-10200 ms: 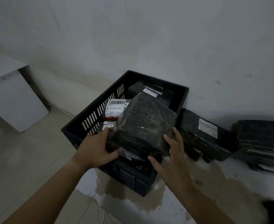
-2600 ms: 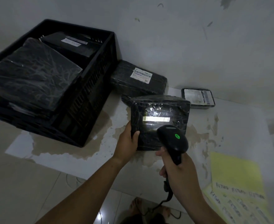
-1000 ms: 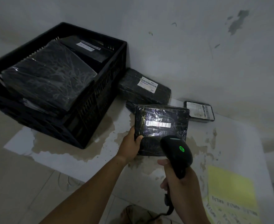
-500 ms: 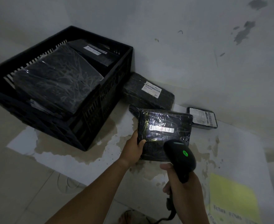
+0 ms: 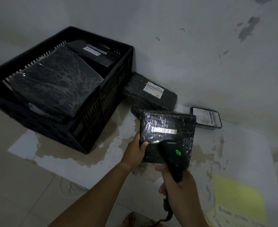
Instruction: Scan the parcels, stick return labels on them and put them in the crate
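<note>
My left hand (image 5: 135,152) grips the left edge of a black plastic-wrapped parcel (image 5: 167,126), tilted up off the white surface, its barcode strip lit. My right hand (image 5: 178,185) holds a black barcode scanner (image 5: 174,157) with a green light, pointed at that barcode from just below. The black crate (image 5: 92,115) stands to the left, holding several wrapped parcels, a large one (image 5: 56,82) on top. A sheet of yellow return labels (image 5: 238,202) lies at the lower right.
Another black parcel (image 5: 151,94) with a white label leans against the wall beside the crate. A small flat parcel (image 5: 206,117) lies by the wall to the right. The white surface (image 5: 243,154) is stained and ends near my arms; a foot shows below.
The view has shifted slightly; the crate and parcels sit lower and further right in frame. Both hands keep the same hold, the scanner still aimed at the lit barcode.
</note>
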The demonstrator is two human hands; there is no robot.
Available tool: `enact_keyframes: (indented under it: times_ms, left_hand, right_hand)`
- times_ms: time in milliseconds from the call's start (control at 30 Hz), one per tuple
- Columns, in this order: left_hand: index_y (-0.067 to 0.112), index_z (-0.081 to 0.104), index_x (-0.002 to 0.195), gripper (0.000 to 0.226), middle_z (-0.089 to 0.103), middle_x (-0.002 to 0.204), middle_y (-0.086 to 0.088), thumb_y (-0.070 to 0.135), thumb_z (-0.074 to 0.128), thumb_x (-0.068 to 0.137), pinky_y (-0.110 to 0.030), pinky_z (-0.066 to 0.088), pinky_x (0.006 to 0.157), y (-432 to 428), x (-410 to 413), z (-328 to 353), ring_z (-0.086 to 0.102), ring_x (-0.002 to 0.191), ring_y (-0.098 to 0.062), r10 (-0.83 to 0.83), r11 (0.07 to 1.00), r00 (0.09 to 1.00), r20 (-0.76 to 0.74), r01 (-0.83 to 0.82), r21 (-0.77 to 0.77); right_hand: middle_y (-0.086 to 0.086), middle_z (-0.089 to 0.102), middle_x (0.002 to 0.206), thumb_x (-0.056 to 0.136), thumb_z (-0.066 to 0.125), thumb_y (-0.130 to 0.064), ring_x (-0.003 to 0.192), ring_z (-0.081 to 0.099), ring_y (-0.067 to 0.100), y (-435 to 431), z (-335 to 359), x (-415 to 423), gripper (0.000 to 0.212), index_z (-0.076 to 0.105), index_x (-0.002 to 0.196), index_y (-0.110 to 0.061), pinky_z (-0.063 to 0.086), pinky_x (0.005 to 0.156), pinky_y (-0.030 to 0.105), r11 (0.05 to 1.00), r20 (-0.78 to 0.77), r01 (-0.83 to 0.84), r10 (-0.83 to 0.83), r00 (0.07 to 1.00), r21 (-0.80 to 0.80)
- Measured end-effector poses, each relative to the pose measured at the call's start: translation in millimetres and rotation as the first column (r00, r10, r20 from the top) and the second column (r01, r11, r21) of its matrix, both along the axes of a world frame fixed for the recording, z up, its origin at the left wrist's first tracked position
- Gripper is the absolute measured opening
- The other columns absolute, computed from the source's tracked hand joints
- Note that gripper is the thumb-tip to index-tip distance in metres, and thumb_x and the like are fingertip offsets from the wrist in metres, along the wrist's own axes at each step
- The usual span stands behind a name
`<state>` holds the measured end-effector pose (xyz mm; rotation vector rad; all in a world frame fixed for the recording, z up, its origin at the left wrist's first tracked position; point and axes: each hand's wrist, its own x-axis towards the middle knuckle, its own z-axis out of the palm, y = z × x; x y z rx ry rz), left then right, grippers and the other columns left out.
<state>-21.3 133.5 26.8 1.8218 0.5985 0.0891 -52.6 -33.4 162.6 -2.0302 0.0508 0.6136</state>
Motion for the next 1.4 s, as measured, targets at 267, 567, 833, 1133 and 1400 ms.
enact_keyframes:
  times_ms: [267,567,833,1133,1400]
  left_hand:
    - [0.024,0.037,0.149,0.045,0.062,0.135,0.001,0.024,0.048,0.105,-0.038,0.051,0.104,2,3,-1,0.060,0.122,-0.017,-0.007,1.000,1.000,-0.026,0.007,0.008]
    - [0.023,0.034,0.154,0.049,0.060,0.138,-0.001,0.024,0.048,0.107,-0.032,0.049,0.103,4,3,0,0.056,0.126,-0.018,-0.022,1.000,1.000,-0.009,0.022,-0.018]
    - [0.024,0.035,0.153,0.049,0.059,0.140,0.000,0.025,0.048,0.106,-0.035,0.048,0.105,3,3,1,0.056,0.127,-0.018,-0.013,1.000,1.000,0.000,0.013,-0.014]
    - [0.024,0.035,0.152,0.047,0.060,0.139,-0.001,0.023,0.048,0.107,-0.030,0.049,0.100,4,6,2,0.057,0.126,-0.018,-0.009,1.000,1.000,-0.009,0.009,-0.004]
    - [0.025,0.036,0.152,0.047,0.060,0.139,0.000,0.023,0.048,0.107,-0.030,0.049,0.099,2,5,2,0.057,0.126,-0.019,-0.003,1.000,1.000,-0.010,0.003,-0.003]
  right_hand:
    - [0.010,0.067,0.062,0.094,0.062,-0.029,0.053,0.064,0.011,-1,1,0,0.013,0.073,0.089,-0.024,0.046,0.061,0.028,0.999,0.023,-0.014,0.013,1.000,0.033]
    - [0.008,0.066,0.054,0.092,0.064,-0.031,0.049,0.060,0.016,-17,2,16,0.020,0.074,0.085,-0.015,0.043,0.057,0.028,0.992,-0.016,0.122,-0.122,0.992,-0.004]
    - [0.007,0.066,0.055,0.090,0.067,-0.034,0.052,0.063,0.016,-17,-4,14,0.020,0.071,0.092,-0.015,0.049,0.063,0.034,0.994,-0.018,0.107,-0.107,0.994,0.015]
    - [0.006,0.068,0.058,0.094,0.062,-0.033,0.051,0.062,0.010,-17,-1,15,0.019,0.075,0.084,-0.024,0.043,0.058,0.026,0.998,0.002,0.057,-0.057,0.998,0.024]
    - [0.007,0.065,0.057,0.096,0.057,-0.042,0.043,0.056,0.007,-14,-7,18,0.040,0.065,0.077,-0.007,0.041,0.056,0.026,0.999,0.047,0.018,-0.017,0.999,-0.027]
